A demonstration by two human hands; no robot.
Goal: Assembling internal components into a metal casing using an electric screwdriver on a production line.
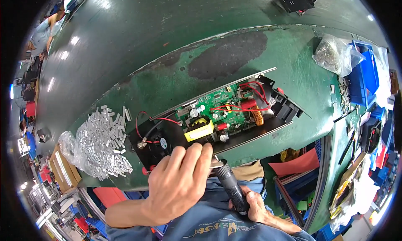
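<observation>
Chassis (256, 136) on the green bench (301, 69), open side up, slanted, right end farther out. Green board (215, 99) inside, yellow block (199, 132) near its left end. Black tool (231, 186) just off the chassis's near edge, tilted; right hand (256, 207) wrapped round its lower end. Left hand (180, 178) at the near edge, by the tool's upper end, fingers bent; can't tell if it's pinching anything. Metal pieces (104, 144) heaped left. Clear bag (331, 55) and blue bin (370, 75) far right.
</observation>
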